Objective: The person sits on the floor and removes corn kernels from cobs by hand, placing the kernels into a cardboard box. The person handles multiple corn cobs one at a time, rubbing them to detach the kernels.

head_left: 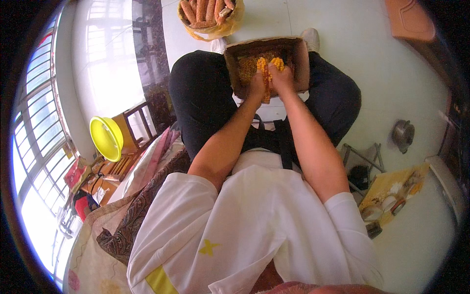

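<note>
Between my knees stands an open cardboard box, with loose yellow corn kernels spread over its bottom. My left hand grips an ear of corn that points away from me over the box. A second ear of corn is held in my right hand, and its far end shows past the fingers. Both hands are close together above the box, and the ears lie side by side, seemingly touching. My fingers hide much of both ears.
Beyond the box, a yellow bag holds several bare corncobs. A low table with dishes and a metal pot are at the right. At the left are a yellow-green basin and a wooden chair.
</note>
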